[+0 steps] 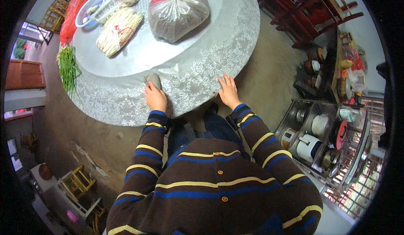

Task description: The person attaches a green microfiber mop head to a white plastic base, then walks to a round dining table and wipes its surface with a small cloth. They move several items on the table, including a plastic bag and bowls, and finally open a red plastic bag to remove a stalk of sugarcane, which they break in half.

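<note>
Plainly, what matters most here is how close the rag lies to our left hand: it sits on the near part of the surface, right under and just past our left fingertips, so we need no reach to it on that side. Its far end pokes out ahead of the fingers, away from our body, and the rest is hidden beneath them. As far as we can make out, its long axis runs roughly away from us, leaning a little left at the far end, but it is bunched, so we judge that loosely. Our left hand is bent over the rag, fingers close together; we cannot tell how firmly it grips. Our right hand is well apart from it, off to the right by the rim, with fingers spread over the lace cover; whether the thumb pinches the cover's edge we cannot tell. Beyond the rag, farther from us, stand the big bag, ahead and slightly right, and the pale bundle, ahead and left, both clear of our hands.
</note>
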### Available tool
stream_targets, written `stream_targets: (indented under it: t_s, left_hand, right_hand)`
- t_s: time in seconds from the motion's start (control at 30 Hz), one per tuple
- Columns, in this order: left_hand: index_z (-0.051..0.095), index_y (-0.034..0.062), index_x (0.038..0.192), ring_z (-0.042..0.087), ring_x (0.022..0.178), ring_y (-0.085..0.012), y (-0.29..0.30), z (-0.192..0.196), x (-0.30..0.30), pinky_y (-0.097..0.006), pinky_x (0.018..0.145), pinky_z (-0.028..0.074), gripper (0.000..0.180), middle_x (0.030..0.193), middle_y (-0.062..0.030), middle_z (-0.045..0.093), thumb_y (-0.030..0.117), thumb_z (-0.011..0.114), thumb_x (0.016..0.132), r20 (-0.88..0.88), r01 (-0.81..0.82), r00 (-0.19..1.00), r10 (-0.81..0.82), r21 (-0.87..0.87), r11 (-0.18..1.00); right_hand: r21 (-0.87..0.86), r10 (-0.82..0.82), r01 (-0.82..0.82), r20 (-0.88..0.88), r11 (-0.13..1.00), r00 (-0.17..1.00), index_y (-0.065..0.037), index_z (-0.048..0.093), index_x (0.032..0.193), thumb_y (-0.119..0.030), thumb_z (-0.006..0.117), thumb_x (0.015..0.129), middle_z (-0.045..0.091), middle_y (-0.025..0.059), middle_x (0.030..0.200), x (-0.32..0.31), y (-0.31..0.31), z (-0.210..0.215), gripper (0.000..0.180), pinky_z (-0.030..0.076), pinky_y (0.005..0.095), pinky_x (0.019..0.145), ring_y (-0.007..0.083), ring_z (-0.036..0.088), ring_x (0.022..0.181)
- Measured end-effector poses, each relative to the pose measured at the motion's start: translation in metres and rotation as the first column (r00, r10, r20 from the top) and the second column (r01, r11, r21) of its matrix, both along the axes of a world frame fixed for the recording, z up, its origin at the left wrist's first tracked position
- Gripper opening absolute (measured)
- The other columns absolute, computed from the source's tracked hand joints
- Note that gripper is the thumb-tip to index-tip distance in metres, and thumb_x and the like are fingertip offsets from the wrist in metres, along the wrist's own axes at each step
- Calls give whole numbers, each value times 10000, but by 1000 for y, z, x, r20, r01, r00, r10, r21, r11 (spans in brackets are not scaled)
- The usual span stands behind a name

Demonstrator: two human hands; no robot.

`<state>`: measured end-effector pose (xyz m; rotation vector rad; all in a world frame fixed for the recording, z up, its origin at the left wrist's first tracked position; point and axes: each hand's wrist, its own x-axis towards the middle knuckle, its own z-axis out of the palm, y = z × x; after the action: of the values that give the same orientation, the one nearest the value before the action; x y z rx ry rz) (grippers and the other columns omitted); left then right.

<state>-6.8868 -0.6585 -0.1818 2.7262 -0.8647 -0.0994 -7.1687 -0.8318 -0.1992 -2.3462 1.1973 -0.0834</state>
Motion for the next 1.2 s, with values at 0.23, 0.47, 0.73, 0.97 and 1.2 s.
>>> stream_targets:
  t_s: [0.23,0.47,0.73,0.97,1.2]
  left_hand:
    - [464,-22,1407,574,1097,-390,-72,7,-74,-456,911,504,666,1270,-199,540,158,713,816,11,31,999,-30,-73,997]
    - [499,31,1374,555,1121,-401,-129,10,-135,-471,926,495,670,1282,-195,524,188,762,778,-122,86,987,-105,-153,985]
    - [564,53,1320,577,1102,-396,-136,2,-115,-466,913,491,517,1229,-180,561,129,681,822,-75,-8,997,-14,-278,960]
    - [510,24,1341,541,1130,-408,-160,-7,-102,-474,940,466,555,1243,-194,507,148,698,833,-29,-235,971,237,-278,931]
    - [539,17,1321,547,1129,-395,-237,-5,-129,-456,966,461,547,1242,-202,529,113,721,814,-29,-106,994,102,-289,952]
  right_hand:
    - [24,107,-110,95,994,990,-149,496,1457,-123,581,879,296,130,1609,-35,-60,0,584,255,529,1189,408,225,1486]
    - [-2,164,-165,145,986,976,-141,531,1427,-82,585,859,315,138,1595,-50,-107,-5,573,239,525,1197,414,245,1473]
    - [84,201,-224,216,971,955,-130,510,1451,-60,586,817,265,150,1622,-60,-124,-9,642,275,491,1199,419,187,1498]
    - [165,225,-250,156,954,962,-187,517,1460,-80,608,803,272,120,1628,-63,-134,-6,672,277,480,1198,408,209,1488]
    - [184,328,-332,52,925,943,-243,530,1450,-126,589,833,347,62,1605,-70,-153,7,631,205,580,1187,344,282,1473]
